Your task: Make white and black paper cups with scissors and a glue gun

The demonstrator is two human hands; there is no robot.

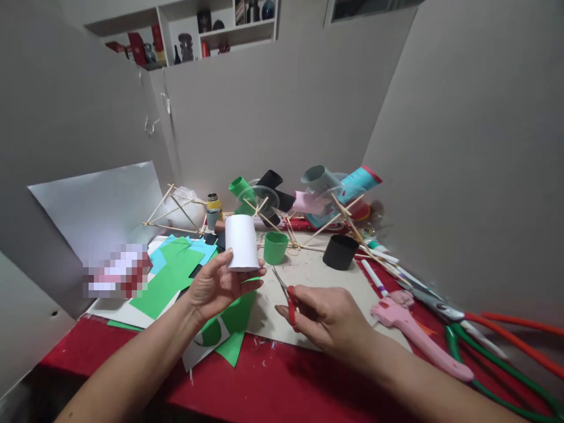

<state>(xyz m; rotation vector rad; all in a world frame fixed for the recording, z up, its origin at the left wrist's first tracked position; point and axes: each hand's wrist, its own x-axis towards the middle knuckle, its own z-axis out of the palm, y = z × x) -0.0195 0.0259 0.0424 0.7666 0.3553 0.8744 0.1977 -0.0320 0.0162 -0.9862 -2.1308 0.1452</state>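
Note:
My left hand [215, 285] is closed around the base of a white paper cylinder [241, 242], held upright above the table. My right hand [328, 317] grips small red-handled scissors [285, 294], their blades pointing up-left toward the cylinder with a small gap between them. Under my hands lie green paper sheets [170, 276] and a beige board [308, 276]. A green paper ring [275, 247] and a black paper ring [339, 251] stand on the board just behind.
A red table [273, 382] carries a pink glue gun [414, 329], markers [375, 277], larger scissors [434, 302] and orange and green cords [515, 343] at right. A wooden-stick frame with paper tubes [282, 202] stands at the back. Grey panels [476, 147] enclose the space.

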